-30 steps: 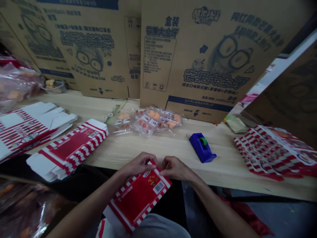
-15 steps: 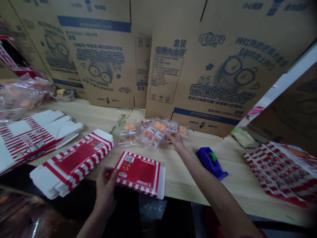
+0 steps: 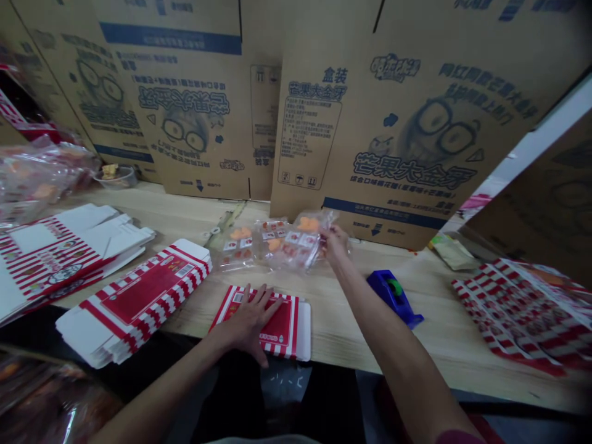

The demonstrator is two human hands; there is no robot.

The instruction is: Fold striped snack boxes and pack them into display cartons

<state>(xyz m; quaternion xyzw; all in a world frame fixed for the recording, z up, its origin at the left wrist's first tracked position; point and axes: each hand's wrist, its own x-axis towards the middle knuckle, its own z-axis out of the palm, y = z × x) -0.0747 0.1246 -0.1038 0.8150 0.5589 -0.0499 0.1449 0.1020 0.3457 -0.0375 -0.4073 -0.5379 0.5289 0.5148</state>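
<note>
My left hand (image 3: 250, 317) lies with fingers spread on a red and white striped flat carton (image 3: 281, 324) at the table's front edge. The carton's white flap points right. My right hand (image 3: 333, 240) has its fingers closed on the right edge of a clear plastic packet (image 3: 303, 240) with orange pieces and small printed labels inside. That packet is tilted up at its right side. Beside it lie two more such packets, the nearer-left packet (image 3: 239, 243) flat on the wood. Part of the held packet's edge is hidden by my fingers.
A stack of flat striped cartons (image 3: 148, 287) lies left, with opened white-and-red cartons (image 3: 60, 253) beyond. A blue tape dispenser (image 3: 393, 296) stands right, near striped packaging (image 3: 522, 311). Large brown cardboard boxes (image 3: 361, 142) line the back. A small plastic tub (image 3: 118, 179) sits far left.
My left hand has moved from the carton's left edge to flat on top of it. My right hand has shifted slightly up and right, lifting one side of a packet.
</note>
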